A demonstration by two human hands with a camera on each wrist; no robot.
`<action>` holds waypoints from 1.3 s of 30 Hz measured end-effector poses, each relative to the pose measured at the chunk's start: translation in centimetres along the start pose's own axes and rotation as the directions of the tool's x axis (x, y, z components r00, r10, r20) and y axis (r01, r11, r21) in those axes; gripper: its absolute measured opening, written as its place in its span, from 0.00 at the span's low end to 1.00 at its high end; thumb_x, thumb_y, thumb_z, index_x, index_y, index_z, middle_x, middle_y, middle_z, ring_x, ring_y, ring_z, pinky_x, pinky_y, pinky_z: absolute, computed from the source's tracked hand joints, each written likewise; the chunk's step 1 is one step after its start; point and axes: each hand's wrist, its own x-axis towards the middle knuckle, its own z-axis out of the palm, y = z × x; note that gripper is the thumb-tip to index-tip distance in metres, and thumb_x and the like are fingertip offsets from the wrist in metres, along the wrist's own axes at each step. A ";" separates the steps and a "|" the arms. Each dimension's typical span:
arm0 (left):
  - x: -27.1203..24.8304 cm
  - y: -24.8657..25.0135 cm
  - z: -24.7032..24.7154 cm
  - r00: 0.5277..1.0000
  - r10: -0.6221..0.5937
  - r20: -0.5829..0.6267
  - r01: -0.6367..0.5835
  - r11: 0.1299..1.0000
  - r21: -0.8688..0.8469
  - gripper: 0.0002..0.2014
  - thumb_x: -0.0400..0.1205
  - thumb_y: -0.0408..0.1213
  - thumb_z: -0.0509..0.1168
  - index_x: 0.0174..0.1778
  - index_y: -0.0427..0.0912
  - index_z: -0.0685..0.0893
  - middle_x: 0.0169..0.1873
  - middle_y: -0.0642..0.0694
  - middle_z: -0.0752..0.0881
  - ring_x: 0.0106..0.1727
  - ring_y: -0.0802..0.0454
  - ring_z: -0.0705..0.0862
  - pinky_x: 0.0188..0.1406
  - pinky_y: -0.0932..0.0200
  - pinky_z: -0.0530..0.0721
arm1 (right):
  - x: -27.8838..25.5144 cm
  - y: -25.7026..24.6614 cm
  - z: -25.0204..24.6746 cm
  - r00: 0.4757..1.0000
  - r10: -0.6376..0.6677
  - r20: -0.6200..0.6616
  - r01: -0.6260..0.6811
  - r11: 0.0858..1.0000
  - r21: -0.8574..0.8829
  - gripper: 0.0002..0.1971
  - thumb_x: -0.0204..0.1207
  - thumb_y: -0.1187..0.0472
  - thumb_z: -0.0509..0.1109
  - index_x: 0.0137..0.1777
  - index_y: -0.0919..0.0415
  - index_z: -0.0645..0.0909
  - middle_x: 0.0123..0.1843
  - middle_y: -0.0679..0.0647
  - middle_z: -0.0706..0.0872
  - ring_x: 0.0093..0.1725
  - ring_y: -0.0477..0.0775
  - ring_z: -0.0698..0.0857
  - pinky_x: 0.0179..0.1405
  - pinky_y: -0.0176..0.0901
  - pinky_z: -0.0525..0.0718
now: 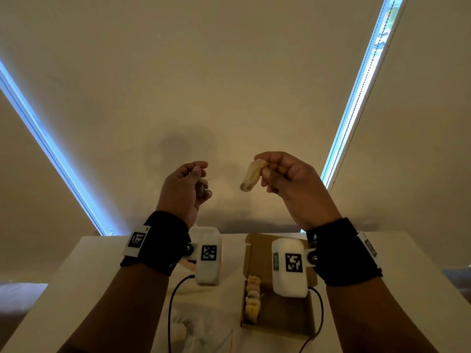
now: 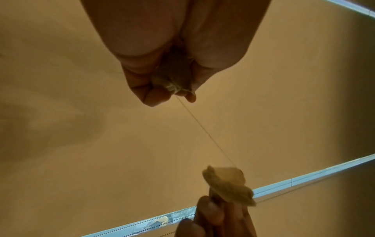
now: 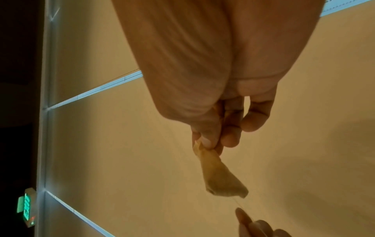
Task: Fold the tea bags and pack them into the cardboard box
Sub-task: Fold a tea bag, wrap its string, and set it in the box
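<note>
Brown corrugated card forms the shallow open cardboard box (image 1: 285, 317) lying on the white table (image 1: 84, 271) at the near right, with a row of folded pale tea bags (image 1: 252, 296) standing along its left wall. Well above the table, both hands are raised in front of a beige roller blind (image 1: 229, 72).

The right hand (image 1: 285, 179) pinches the top edge of a pale yellowish paper tea bag (image 1: 251, 178) between thumb and forefinger, the other fingers curled; the bag hangs down and to the left, free of everything else. From its lower corner a thin pale string (image 2: 205, 133) runs taut across the gap to the left hand (image 1: 183, 189), whose fingers are curled around a small crumpled, darker piece (image 2: 174, 77); whether that is the tag or another tea bag cannot be told.

Each wrist wears a black strap (image 1: 158, 240) carrying a white camera block (image 1: 209, 258) with a black-and-white square marker. At the near left of the table lies a blurred clear plastic wrapper (image 1: 204, 335).
</note>
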 end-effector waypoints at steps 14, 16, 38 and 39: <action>-1.4 0.7 -1.2 0.995 0.099 -0.030 -0.092 0.978 0.187 0.14 0.87 0.23 0.59 0.47 0.40 0.88 0.45 0.38 0.87 0.30 0.51 0.74 0.29 0.57 0.77 | -0.3 -2.1 -1.4 0.999 -0.029 -0.036 0.034 0.988 0.149 0.11 0.84 0.68 0.68 0.62 0.55 0.85 0.47 0.54 0.91 0.46 0.52 0.87 0.49 0.47 0.84; -3.1 2.3 0.5 0.952 0.269 0.147 -0.305 0.879 0.366 0.09 0.87 0.28 0.65 0.49 0.41 0.90 0.40 0.37 0.88 0.28 0.51 0.73 0.26 0.57 0.77 | -0.5 -1.9 -0.8 0.997 -0.008 -0.081 0.009 1.000 0.010 0.13 0.84 0.67 0.69 0.64 0.54 0.84 0.46 0.51 0.93 0.45 0.50 0.89 0.49 0.46 0.87; -4.9 4.6 2.7 0.926 0.230 0.298 -0.316 0.906 0.282 0.08 0.83 0.36 0.73 0.57 0.46 0.92 0.30 0.38 0.85 0.28 0.48 0.65 0.23 0.61 0.67 | -0.2 -3.1 2.7 0.999 0.006 0.032 0.000 0.983 -0.181 0.08 0.84 0.56 0.70 0.59 0.43 0.84 0.48 0.43 0.94 0.50 0.42 0.91 0.56 0.43 0.88; -4.9 4.6 2.6 0.928 0.224 0.296 -0.308 0.910 0.278 0.08 0.83 0.35 0.73 0.57 0.46 0.92 0.28 0.38 0.81 0.27 0.49 0.65 0.23 0.61 0.66 | -0.4 -3.3 2.9 1.000 -0.003 0.031 0.009 0.979 -0.201 0.06 0.85 0.56 0.69 0.55 0.44 0.85 0.44 0.44 0.94 0.45 0.44 0.92 0.55 0.45 0.89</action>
